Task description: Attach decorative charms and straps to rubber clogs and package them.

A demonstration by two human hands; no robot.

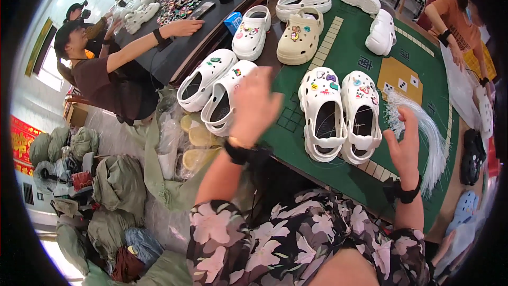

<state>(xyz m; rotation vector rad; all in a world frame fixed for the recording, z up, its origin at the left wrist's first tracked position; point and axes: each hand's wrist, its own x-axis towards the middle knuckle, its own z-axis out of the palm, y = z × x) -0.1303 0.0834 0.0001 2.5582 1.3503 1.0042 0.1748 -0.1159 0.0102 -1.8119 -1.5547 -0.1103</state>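
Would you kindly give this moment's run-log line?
left hand: open, by white clog | right hand: open, beside white strands | center white clogs: paired on green tabletop

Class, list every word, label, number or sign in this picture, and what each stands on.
Locations only; wording not transcribed.
Red banner: yellow characters.
Green mat: dark characters.
White clog: charm lettering, too small to read.
Blue box: white marks, too small to read.

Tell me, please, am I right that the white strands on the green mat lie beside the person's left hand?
No: in the head view, the white strands on the green mat lie beside the right hand, not the left hand.
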